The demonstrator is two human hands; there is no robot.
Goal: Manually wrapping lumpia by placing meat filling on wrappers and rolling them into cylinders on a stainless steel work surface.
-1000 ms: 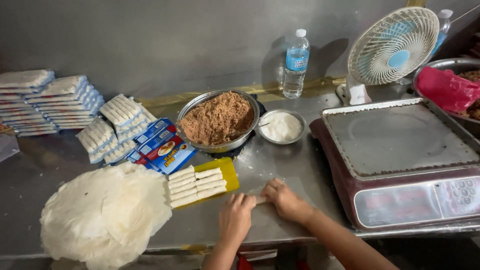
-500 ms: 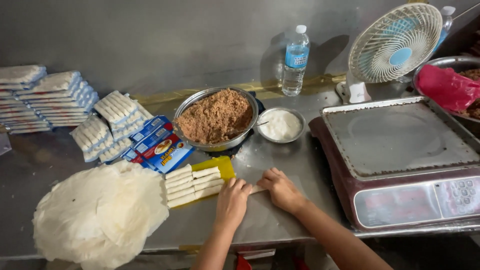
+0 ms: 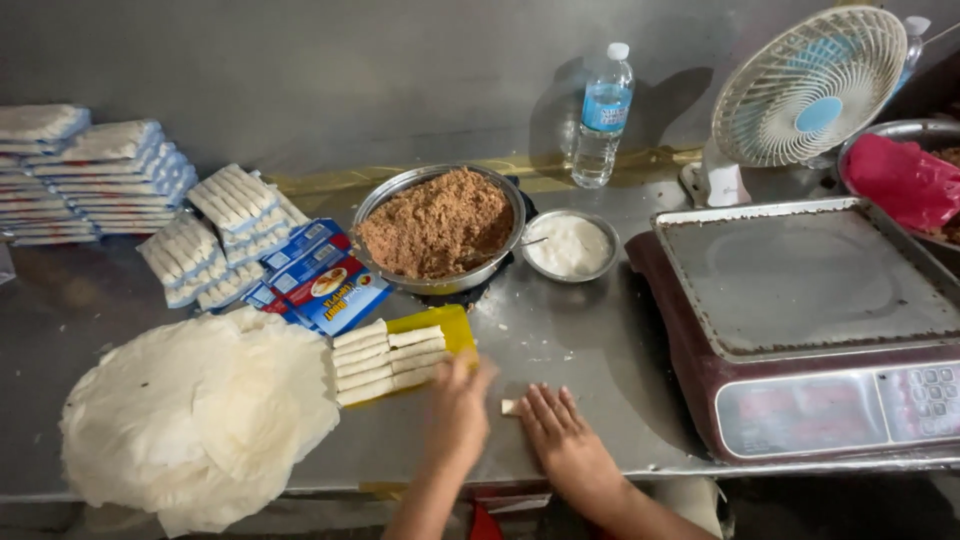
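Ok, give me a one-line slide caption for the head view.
Both hands, left hand and right hand, press a small pale roll on the steel table beside stacked rolls.

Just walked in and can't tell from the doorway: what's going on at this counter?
A person is rolling something pale and small on a metal counter. The right hand lies flat on it, and the left hand is beside a yellow tray of finished white rolls. A pile of thin round wrappers sits to the left, with a bowl of brown filling and a small bowl of white paste behind.
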